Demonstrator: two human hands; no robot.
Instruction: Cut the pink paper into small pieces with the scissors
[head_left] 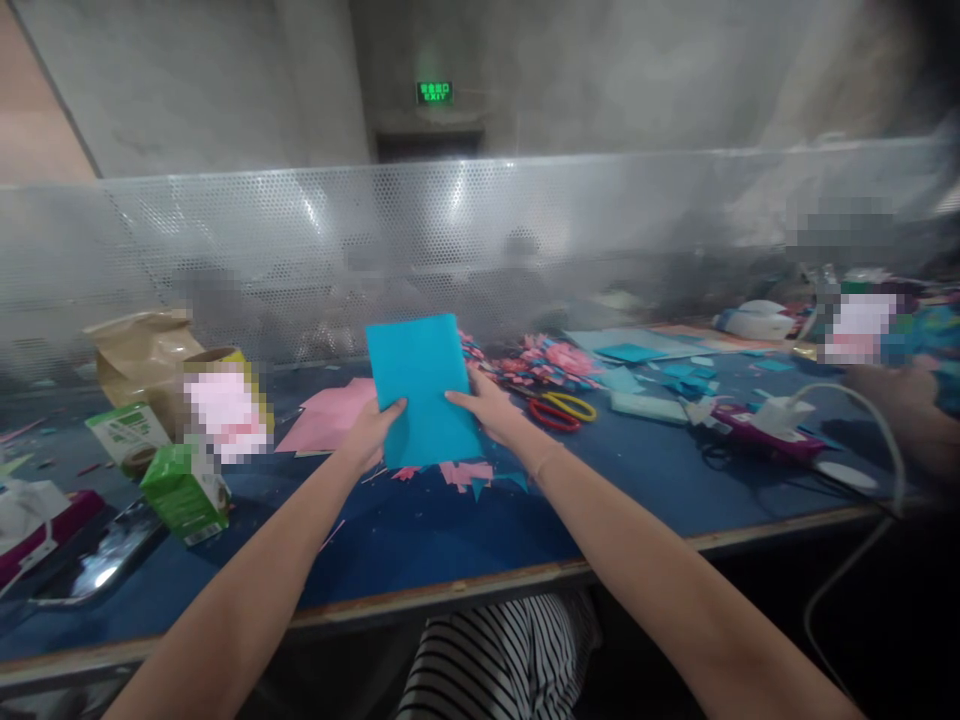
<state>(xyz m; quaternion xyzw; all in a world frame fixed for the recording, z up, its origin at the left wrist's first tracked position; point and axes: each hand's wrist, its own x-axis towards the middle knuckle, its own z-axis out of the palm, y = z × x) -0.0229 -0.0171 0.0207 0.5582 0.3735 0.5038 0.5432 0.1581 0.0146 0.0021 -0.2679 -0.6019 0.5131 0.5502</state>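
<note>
A blue sheet of paper [424,385] is held up above the table, tilted toward me; whether it is one layer or folded I cannot tell. My left hand [369,432] grips its left edge, thumb on the front and fingers behind. On the right edge my right hand [487,405] pinches it the same way. Pink paper sheets [326,415] lie beside my left hand. Below the blue paper are pink paper scraps [466,474]. Red-handled scissors [555,412] and yellow-handled scissors [574,403] rest right of my right hand, near a pile of pink and blue cuttings [555,360].
At left stand a brown paper bag [146,365], a green carton [180,495] and a phone [112,555]. A purple power strip [765,432] with a white cable [892,440] lies right. A perforated metal screen [300,240] borders the back. Another person's hand [896,405] shows far right, blurred.
</note>
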